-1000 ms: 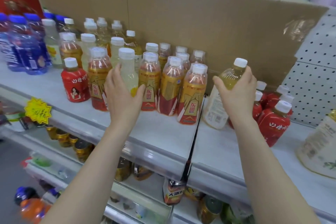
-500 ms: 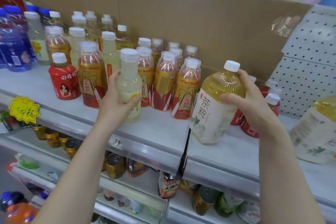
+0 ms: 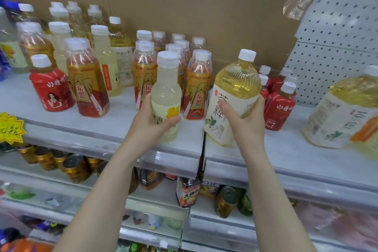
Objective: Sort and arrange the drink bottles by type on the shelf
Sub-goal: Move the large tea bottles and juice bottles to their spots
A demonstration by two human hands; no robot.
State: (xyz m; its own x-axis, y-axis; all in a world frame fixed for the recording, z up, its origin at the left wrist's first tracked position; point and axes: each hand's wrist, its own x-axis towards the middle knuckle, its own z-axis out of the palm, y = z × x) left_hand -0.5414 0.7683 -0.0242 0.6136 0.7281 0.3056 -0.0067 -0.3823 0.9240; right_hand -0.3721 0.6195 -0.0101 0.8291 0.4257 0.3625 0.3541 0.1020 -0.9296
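The pale cloudy bottle (image 3: 166, 96) is gripped low by the left hand (image 3: 150, 120), fingers curled round its label. The large tea bottle (image 3: 235, 92) is clasped, tilted, by the right hand (image 3: 243, 116). Gold-and-red bottles (image 3: 197, 88) stand between and just beyond both hands and may be toppled. A slip of the tilted tea bottle is judged possible.

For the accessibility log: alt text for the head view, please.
A person's left hand grips a pale cloudy drink bottle and the right hand a large yellow tea bottle, both at the shelf front, before gold-and-red drink bottles and small red bottles.
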